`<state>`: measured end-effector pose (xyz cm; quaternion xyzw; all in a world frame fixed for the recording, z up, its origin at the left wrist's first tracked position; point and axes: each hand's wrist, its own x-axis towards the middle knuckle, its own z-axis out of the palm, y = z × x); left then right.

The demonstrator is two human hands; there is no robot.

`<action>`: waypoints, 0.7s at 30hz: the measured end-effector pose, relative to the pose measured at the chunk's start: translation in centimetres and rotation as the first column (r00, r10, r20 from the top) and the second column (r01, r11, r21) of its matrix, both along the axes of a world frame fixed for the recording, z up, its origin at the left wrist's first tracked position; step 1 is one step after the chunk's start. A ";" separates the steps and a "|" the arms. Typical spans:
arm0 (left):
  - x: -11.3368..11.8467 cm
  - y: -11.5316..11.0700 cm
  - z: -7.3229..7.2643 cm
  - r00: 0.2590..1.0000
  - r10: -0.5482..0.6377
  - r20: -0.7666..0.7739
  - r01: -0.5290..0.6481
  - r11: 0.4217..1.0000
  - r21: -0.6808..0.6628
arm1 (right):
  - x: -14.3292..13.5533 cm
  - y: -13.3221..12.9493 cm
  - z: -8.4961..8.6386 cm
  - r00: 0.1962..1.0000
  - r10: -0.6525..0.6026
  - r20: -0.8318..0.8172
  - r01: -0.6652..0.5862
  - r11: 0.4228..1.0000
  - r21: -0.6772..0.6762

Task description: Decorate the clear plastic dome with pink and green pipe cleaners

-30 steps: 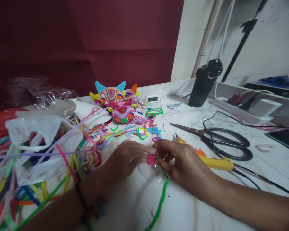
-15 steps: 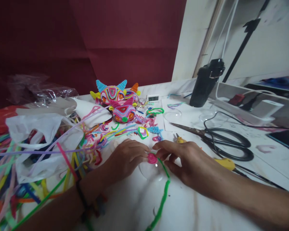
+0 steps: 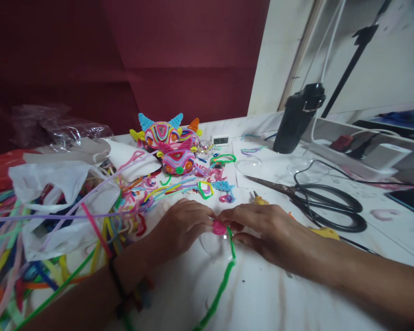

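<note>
A pink coil [image 3: 219, 227] sits on a clear round dome [image 3: 212, 246] between my hands. My left hand [image 3: 181, 225] is closed around the left side of the coil and dome, fingertips pressed at the coil. From the right, my right hand [image 3: 258, 225] reaches to the coil's edge, its fingers bent together on the end of a green fuzzy stem [image 3: 224, 280]. The stem runs from the coil down over the dome and along the table toward me.
Finished colourful animal heads [image 3: 177, 158] stand behind my hands. Loose fuzzy stems and plastic bags [image 3: 48, 184] fill the left. Large black scissors [image 3: 327, 204], a yellow-handled tool [image 3: 326, 233], a black bottle [image 3: 293, 122] and a cable lie or stand at right.
My right hand's fingers have come lower and closer together beside the coil. The green stem's lower part has swung left. My left hand has barely moved.
</note>
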<state>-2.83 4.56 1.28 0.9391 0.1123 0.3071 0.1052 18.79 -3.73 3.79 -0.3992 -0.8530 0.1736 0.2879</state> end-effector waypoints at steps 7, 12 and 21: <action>0.0 -0.1 0.0 1.000 -0.004 0.000 0.004 1.000 -0.020 | 0.1 0.3 -0.7 1.000 -0.006 -0.013 0.007 0.995 0.096; 0.0 0.1 -0.3 1.000 0.002 0.000 -0.002 1.000 -0.007 | 0.1 0.5 -1.4 0.999 0.025 -0.020 -0.022 0.987 0.160; 0.2 0.6 -0.7 0.999 -0.032 0.032 0.032 0.999 0.003 | -0.3 0.4 -1.7 0.995 0.057 -0.084 -0.038 0.976 0.214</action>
